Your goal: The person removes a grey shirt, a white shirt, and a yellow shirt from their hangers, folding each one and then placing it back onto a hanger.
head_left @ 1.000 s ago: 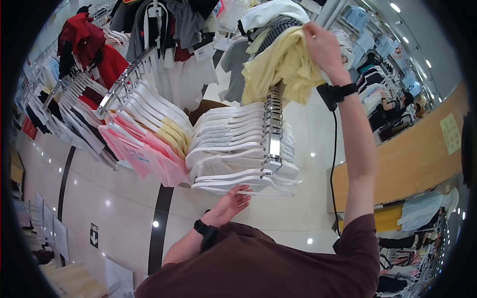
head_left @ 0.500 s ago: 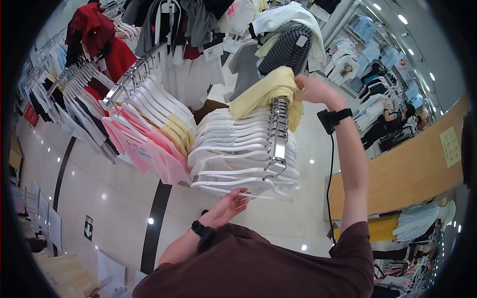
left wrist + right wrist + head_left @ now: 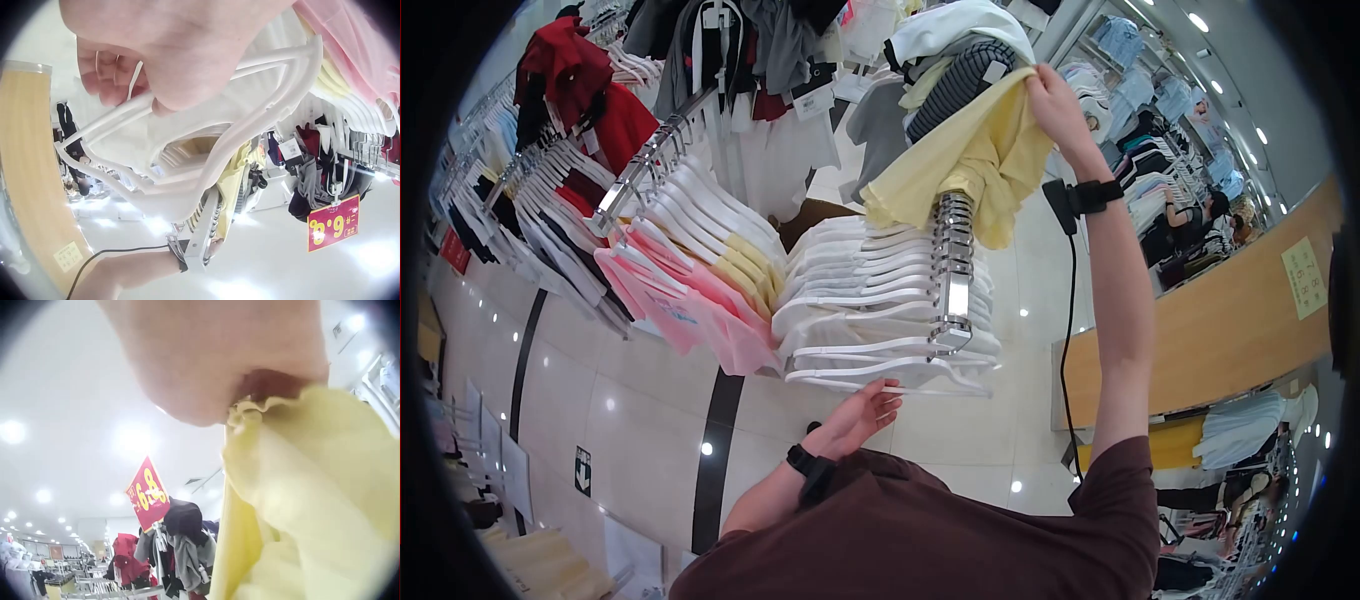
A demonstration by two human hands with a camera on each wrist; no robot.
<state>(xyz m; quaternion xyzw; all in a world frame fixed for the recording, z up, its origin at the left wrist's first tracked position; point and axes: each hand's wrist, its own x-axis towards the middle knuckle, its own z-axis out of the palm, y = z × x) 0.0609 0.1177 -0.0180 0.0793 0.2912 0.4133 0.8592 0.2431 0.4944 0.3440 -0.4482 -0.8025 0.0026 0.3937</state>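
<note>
My right hand (image 3: pixel 1062 108) is raised over the far end of the chrome rail (image 3: pixel 952 290) and pinches a corner of a pale yellow garment (image 3: pixel 1000 165). That cloth drapes down over the rail and the rearmost hangers; in the right wrist view its gathered edge (image 3: pixel 250 415) sits right under the hand. At the near end, my left hand (image 3: pixel 858 418) grips the bottom bar of the frontmost white hanger (image 3: pixel 880 375). The left wrist view has the thumb and fingers of that left hand (image 3: pixel 162 56) about the bar. Several white garments on white hangers (image 3: pixel 860 270) line the rail.
Behind the yellow cloth lies a heap of clothes with a striped grey garment (image 3: pixel 962 90). Pink garments (image 3: pixel 690 300) hang on a neighbouring rail to the left. A wooden counter (image 3: pixel 1200 330) stands at the right. A red price sign (image 3: pixel 334 225) stands on a rack beyond.
My right hand dipped with the yellow garment to the rail, then rose again; the bunched cloth is now spread out and hangs from a corner. My left hand stays at the front hanger.
</note>
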